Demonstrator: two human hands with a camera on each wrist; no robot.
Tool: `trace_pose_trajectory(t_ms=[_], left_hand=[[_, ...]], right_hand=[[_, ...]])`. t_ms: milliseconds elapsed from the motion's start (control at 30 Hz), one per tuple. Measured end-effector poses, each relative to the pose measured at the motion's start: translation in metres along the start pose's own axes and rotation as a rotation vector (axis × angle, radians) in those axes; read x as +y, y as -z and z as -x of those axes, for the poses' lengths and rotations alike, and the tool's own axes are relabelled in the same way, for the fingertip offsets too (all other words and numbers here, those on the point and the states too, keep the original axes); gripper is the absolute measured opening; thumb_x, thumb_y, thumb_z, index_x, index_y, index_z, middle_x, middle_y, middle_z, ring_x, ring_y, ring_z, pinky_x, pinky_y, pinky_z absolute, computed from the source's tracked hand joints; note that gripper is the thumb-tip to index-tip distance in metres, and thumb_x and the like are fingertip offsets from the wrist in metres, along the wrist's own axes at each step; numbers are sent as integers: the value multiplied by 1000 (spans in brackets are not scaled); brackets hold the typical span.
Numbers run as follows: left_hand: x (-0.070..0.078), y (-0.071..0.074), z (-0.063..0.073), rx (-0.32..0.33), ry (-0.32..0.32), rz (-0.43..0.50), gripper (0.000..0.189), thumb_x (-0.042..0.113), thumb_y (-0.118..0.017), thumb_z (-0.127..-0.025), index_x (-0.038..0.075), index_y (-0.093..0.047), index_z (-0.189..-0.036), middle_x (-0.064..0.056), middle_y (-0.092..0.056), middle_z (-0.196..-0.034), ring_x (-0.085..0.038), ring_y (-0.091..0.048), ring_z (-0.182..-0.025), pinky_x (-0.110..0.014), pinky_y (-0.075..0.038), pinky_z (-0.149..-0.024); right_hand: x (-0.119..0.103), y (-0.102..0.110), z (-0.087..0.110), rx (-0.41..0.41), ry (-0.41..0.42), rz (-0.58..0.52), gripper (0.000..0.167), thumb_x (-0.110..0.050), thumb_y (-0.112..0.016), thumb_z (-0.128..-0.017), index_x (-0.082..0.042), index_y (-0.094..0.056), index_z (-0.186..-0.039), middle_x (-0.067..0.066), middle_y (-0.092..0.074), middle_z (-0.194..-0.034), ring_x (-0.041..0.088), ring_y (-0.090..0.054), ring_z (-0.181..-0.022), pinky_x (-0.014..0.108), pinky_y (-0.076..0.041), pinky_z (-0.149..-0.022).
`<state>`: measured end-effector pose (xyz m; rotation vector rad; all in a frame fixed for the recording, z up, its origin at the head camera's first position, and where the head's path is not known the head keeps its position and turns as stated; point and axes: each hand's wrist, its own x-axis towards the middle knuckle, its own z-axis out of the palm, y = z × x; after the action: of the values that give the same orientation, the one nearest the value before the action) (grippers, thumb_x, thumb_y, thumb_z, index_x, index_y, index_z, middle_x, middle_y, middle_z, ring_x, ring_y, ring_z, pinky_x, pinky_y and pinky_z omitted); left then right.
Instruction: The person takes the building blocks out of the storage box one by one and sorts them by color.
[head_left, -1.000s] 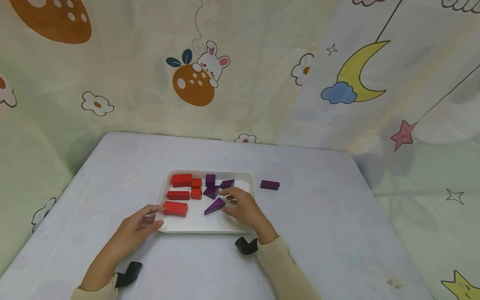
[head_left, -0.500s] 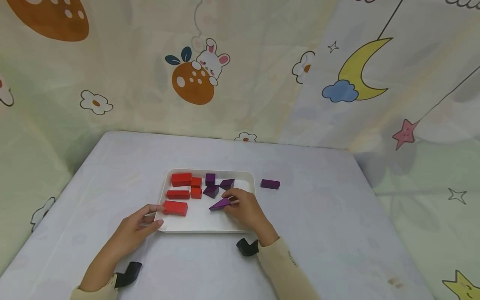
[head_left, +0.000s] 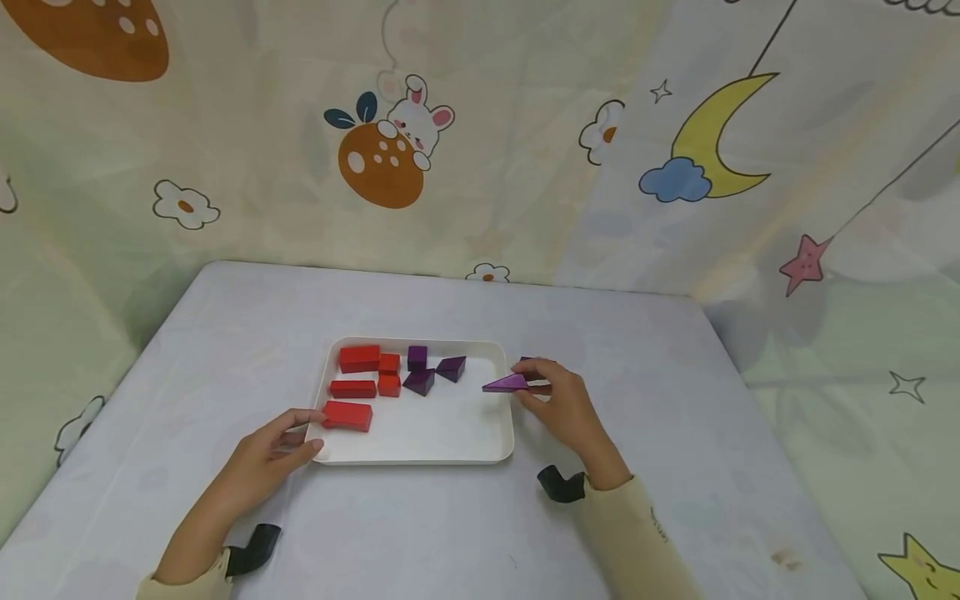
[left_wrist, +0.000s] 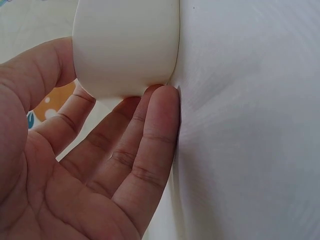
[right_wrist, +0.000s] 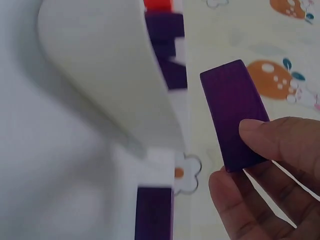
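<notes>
My right hand [head_left: 558, 404] pinches a purple wedge-shaped block [head_left: 506, 383] between thumb and fingers, above the right rim of the white tray [head_left: 427, 442]. In the right wrist view the purple wedge block [right_wrist: 234, 112] shows a broad rectangular face, raised beside the tray wall. My left hand [head_left: 262, 458] holds the tray's near left corner, thumb and index finger at the rim beside a red block [head_left: 348, 416]. The left wrist view shows the fingers of the left hand [left_wrist: 110, 150] against the tray's outer wall [left_wrist: 125, 50].
Several red blocks [head_left: 360, 359] fill the tray's left part, and purple blocks [head_left: 419, 381] sit near its back middle. Outside the tray on the right lies another purple block [right_wrist: 154, 212], mostly behind my right hand in the head view. A patterned curtain [head_left: 510, 150] hangs behind the table.
My right hand has taken hold of the purple wedge block, lifted it from the tray and carried it right to above the rim. The left hand has stayed at the tray corner.
</notes>
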<state>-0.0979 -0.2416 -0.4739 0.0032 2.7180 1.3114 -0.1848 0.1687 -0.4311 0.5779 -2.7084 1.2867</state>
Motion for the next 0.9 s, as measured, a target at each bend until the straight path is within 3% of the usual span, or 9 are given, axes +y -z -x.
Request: trace_pose_trajectory(t_ms=[433,700,900], left_hand=[[0,1,1,0,5,-5,45,25,-77,-103,9,-63,-143,-30,-57,-152,-51,-66,-126,-64,-59,-96],[0,2,2,4,2,-4,45,25,-77,-103,9,-64,-143,-30,-58,-151,-51,-66,-126,-64,-59,-96],[-1,0,1,8,-17,11,45,24,-77,-102,8,-64,-142,-29,-59,-151,-52,-65,-126,-64,-59,-95]], right_hand=[[60,54,0,123,-130,109,31,6,-74,-98,6,-69,-129,24,-76,-121,42,-71,-117,55,-58,-99],[84,61,-2,137,-223,160,32,7,-70,-101,9,-65,-132,31,-71,-127,48,-69,-121,57,-56,-103],[100,61,-4,94,-314,148,35,5,-68,-102,9,-63,-136,33,-68,-134,51,-65,-127,60,-51,-110]])
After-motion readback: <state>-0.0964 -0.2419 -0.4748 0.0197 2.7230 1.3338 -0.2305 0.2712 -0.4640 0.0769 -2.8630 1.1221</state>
